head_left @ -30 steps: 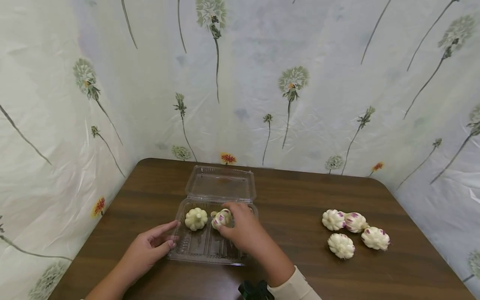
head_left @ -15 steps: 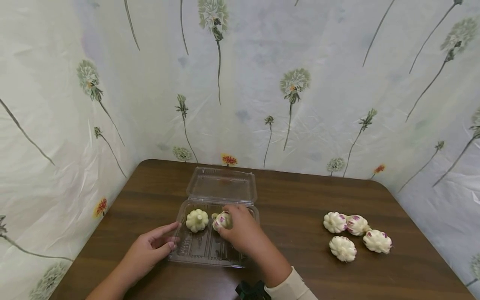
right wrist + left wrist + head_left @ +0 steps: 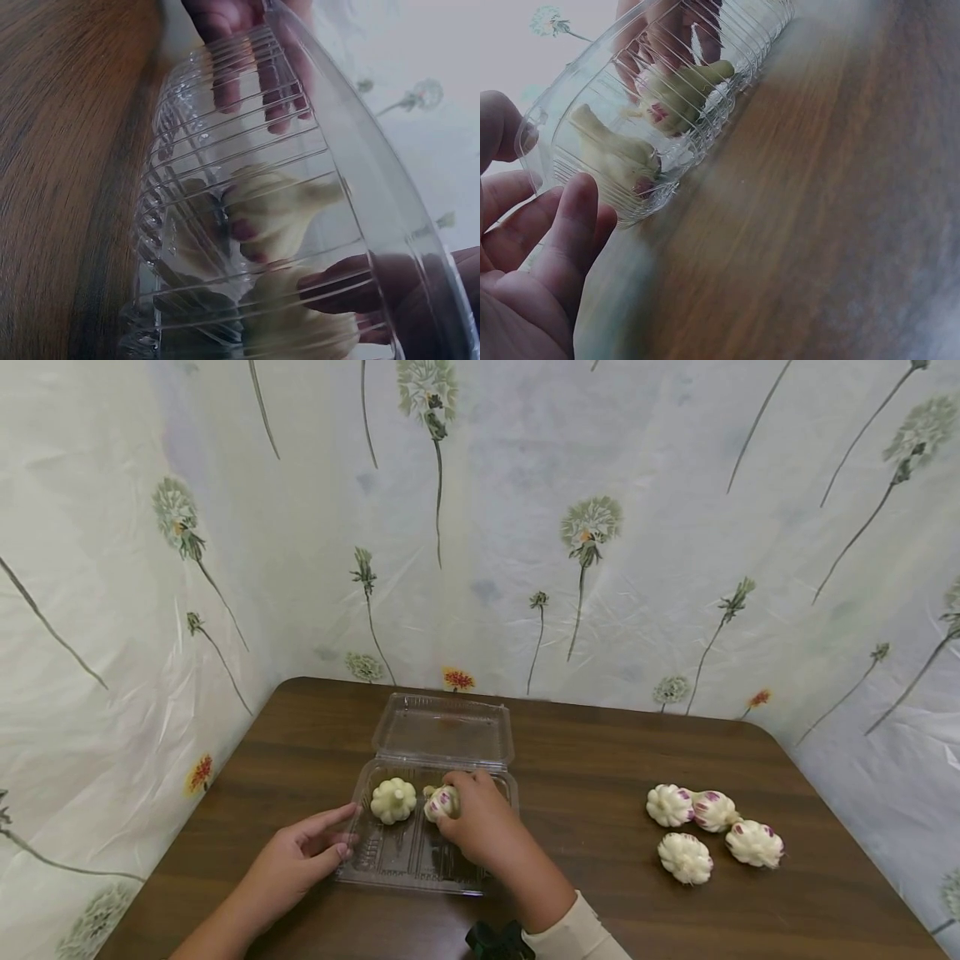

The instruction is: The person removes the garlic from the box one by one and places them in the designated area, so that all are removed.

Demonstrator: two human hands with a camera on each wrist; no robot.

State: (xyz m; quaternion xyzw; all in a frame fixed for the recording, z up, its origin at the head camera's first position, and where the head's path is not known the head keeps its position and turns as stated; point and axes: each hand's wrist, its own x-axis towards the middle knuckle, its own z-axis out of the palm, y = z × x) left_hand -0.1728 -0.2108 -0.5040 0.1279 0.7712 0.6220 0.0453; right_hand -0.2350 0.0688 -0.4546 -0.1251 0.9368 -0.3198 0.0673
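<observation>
A clear plastic clamshell container (image 3: 405,870) stands on the table with its lid folded back. My left hand (image 3: 288,864) touches its left edge, the fingers loosely spread along the rim and side wall. A whole garlic bulb (image 3: 393,800) sits stem up in the left part of the container. To its right, my right hand (image 3: 483,818) grips a second garlic bulb (image 3: 441,803) with purple streaks, lying on its side inside the container. Through the clear wall in the right wrist view, a garlic bulb (image 3: 274,206) shows beside the right fingers.
On the right of the brown wooden table (image 3: 585,760) lie several more garlic bulbs (image 3: 686,857) in a loose group. The open lid (image 3: 444,731) extends behind the container. A flower-patterned sheet (image 3: 495,527) hangs behind and on both sides.
The right hand stays on the purple-streaked garlic bulb, having shifted very slightly. The head view tilted a little. The left hand keeps its place at the container's edge.
</observation>
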